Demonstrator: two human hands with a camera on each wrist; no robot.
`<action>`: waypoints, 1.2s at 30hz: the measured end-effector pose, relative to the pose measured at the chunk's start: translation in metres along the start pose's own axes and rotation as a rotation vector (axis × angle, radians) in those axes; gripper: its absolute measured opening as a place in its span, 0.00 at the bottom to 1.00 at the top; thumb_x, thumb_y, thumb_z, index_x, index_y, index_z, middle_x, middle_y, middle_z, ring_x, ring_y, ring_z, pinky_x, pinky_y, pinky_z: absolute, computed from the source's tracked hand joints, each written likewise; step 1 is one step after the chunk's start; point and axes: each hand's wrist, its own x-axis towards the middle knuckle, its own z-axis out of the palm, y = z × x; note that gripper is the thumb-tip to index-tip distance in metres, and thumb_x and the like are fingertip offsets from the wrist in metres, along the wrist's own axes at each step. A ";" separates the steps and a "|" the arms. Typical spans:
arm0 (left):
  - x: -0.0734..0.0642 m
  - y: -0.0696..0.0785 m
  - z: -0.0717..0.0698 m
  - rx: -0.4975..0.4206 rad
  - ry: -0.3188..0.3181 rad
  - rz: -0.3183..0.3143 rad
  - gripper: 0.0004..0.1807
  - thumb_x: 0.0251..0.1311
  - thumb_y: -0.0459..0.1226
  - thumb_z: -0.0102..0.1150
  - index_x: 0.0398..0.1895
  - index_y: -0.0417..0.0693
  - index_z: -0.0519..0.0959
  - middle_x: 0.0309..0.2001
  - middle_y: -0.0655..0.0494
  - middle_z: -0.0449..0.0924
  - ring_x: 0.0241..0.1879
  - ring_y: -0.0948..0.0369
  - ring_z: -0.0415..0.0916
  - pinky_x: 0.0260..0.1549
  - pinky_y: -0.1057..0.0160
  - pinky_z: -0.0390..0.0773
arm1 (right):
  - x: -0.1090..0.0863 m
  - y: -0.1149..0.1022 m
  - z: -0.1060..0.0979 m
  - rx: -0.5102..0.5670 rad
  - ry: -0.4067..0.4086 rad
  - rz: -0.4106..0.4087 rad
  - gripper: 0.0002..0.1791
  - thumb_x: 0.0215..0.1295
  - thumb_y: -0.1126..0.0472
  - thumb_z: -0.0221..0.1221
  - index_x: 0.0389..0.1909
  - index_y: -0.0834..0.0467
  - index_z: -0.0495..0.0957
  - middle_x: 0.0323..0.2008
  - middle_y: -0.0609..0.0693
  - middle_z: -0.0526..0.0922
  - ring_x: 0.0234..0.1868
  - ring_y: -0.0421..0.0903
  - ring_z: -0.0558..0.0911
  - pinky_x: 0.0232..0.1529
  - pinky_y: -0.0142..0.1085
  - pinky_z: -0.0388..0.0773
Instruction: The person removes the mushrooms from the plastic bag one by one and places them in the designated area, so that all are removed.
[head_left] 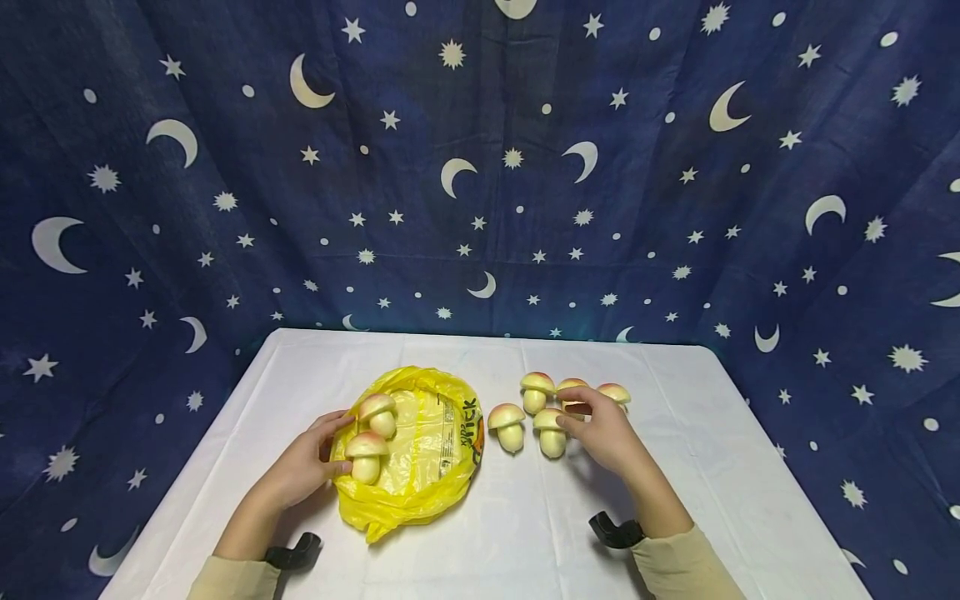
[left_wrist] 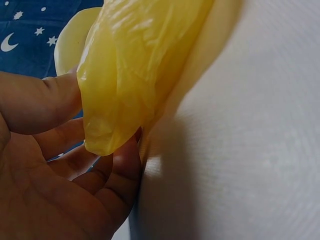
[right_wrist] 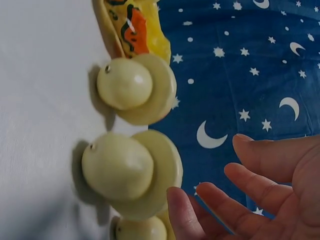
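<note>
A yellow plastic bag (head_left: 408,492) lies with its mouth spread wide and its rim rolled down. Two toy mushrooms (head_left: 366,458) with pinkish caps and cream stems stand inside, along its left side. My left hand (head_left: 303,462) holds the bag's left rim between thumb and fingers; the left wrist view shows the yellow film (left_wrist: 120,95) in that grip. Right of the bag stand several more toy mushrooms (head_left: 507,429). Over this group hovers my right hand (head_left: 606,432), its fingers spread and slightly bent around the front mushroom (right_wrist: 120,165), holding nothing.
A white cloth covers the table (head_left: 525,542). Behind and beside it hangs a dark blue curtain (head_left: 480,208) with moons and stars. Each wrist carries a black camera mount (head_left: 617,531). Dark printing (head_left: 469,417) marks the bag's right side.
</note>
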 end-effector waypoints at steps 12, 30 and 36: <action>-0.001 0.000 -0.001 0.000 0.000 0.012 0.43 0.62 0.33 0.75 0.80 0.36 0.67 0.84 0.36 0.56 0.84 0.32 0.52 0.81 0.30 0.52 | 0.009 -0.016 0.019 0.093 -0.012 -0.033 0.23 0.70 0.66 0.69 0.64 0.65 0.81 0.62 0.63 0.83 0.65 0.63 0.84 0.57 0.43 0.88; -0.002 0.000 -0.002 -0.013 -0.002 0.024 0.43 0.63 0.33 0.74 0.80 0.36 0.66 0.84 0.36 0.56 0.83 0.32 0.52 0.80 0.29 0.52 | 0.011 -0.010 0.024 0.149 -0.038 -0.033 0.22 0.71 0.69 0.66 0.64 0.67 0.80 0.63 0.66 0.83 0.64 0.63 0.84 0.46 0.33 0.87; -0.001 0.000 -0.002 -0.013 -0.003 0.021 0.43 0.63 0.33 0.74 0.80 0.36 0.66 0.84 0.36 0.56 0.83 0.32 0.52 0.80 0.29 0.53 | 0.008 -0.004 0.015 0.176 -0.027 -0.015 0.21 0.72 0.69 0.66 0.64 0.68 0.80 0.62 0.67 0.82 0.65 0.65 0.83 0.46 0.32 0.87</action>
